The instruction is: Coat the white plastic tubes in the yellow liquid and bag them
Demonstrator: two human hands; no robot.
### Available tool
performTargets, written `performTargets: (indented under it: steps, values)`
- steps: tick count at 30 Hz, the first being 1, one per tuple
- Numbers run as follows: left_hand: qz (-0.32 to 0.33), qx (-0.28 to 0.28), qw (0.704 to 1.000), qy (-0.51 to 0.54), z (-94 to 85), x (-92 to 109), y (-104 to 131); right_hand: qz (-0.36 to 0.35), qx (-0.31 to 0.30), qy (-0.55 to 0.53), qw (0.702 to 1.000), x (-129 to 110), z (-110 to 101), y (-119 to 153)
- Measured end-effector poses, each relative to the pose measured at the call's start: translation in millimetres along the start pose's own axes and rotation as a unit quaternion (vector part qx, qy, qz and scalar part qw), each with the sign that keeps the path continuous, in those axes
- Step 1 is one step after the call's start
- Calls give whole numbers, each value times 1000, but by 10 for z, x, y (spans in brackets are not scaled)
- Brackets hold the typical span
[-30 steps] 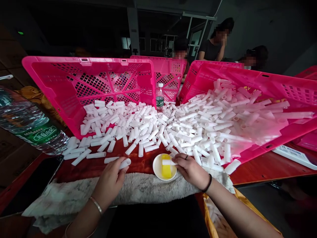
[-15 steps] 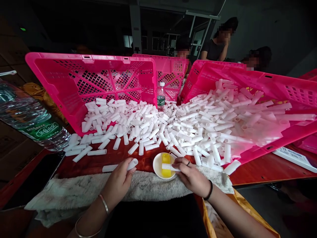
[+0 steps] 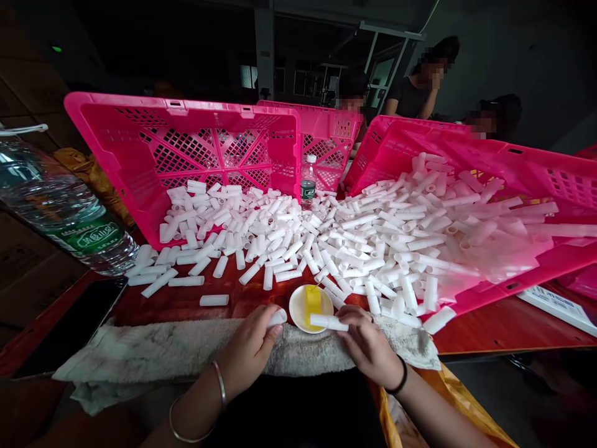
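Between the fingers of my left hand (image 3: 249, 348) is a short white tube (image 3: 277, 318), its open end facing up and right. My right hand (image 3: 373, 348) pinches another white tube (image 3: 326, 322), which points left over the near rim of a small white dish (image 3: 295, 305). A yellow block (image 3: 313, 302) lies in the dish. One loose white tube (image 3: 214, 300) rests on the red-brown table, up and left of my left hand. Beyond the dish spreads a large heap of white tubes (image 3: 289, 242).
Pink crates (image 3: 186, 107) lie on their sides behind the heap. A small bottle (image 3: 308, 180) stands between them. At the left are a large water bottle (image 3: 88, 230) and a dark flat panel (image 3: 74, 330). A towel (image 3: 163, 351) lines the near edge. People sit beyond the crates.
My left hand has moved right with its tube, closer to the dish, and a tube beside it now lies apart on the table. The right hand's tube has shifted slightly down and right.
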State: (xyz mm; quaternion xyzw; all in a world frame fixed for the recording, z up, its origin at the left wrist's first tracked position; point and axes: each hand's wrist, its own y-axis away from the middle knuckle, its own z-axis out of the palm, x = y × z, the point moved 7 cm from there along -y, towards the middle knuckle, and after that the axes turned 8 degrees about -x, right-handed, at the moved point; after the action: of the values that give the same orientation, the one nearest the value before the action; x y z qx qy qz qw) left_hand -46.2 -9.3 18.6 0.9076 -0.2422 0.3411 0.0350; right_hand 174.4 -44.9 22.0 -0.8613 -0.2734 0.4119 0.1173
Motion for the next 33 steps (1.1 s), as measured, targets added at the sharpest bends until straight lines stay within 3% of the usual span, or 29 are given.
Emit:
performTargets:
  steps: [3,6,10,13,16,18,21,24,26,27,30,32,33]
  values:
    - [48,-3,999,-3,22,176,-35,99,38,-122,987,-19,-35,-58]
    - [107,14,994,-27,-22,364,-60,141,-4,-165,976,-130,-9,-149]
    - [163,12,978,-128,-55,574,-64,185,-68,-147,969,-204,-15,-234]
    - [150,-27,982,-107,-17,683,-53,156,-44,-69,984,-320,-98,-292]
    - [99,-116,986,63,176,778,27,53,-2,40,998,-606,-127,-304]
    - [66,-128,982,124,351,845,134,44,4,86,995,-738,-84,-239]
    - [75,-70,994,38,575,973,294,138,9,73,988,-715,-82,4]
    - [147,-70,985,-63,674,1073,326,195,-45,92,975,-569,-193,373]
    - [166,-57,979,-101,476,946,215,199,-95,180,959,-434,-356,592]
    - [144,-39,981,-120,293,783,115,194,-106,228,948,-365,-451,658]
    - [-23,26,976,-216,-391,-10,-231,183,-100,310,928,-158,-604,580]
    - [-108,13,956,-272,-709,-531,-413,197,-95,312,925,-7,-510,324]
    - [-125,-18,952,-280,-780,-737,-487,205,-96,309,924,63,-413,168]
